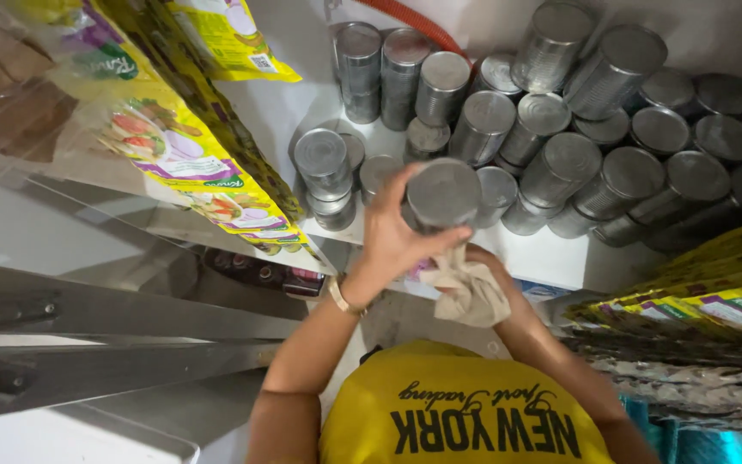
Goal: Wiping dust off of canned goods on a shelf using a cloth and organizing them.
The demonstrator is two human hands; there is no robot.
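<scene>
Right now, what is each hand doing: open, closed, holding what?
Left hand: grip closed around a plain silver can, held above the white shelf.
Right hand: mostly hidden; grip closed on a beige cloth under the can.

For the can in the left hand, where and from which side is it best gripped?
Probably round its cylindrical side wall, just under the top rim, as the left hand grips the can now. Come from the person's side: other cans crowd behind it, and the right hand holds a cloth beneath.
</scene>
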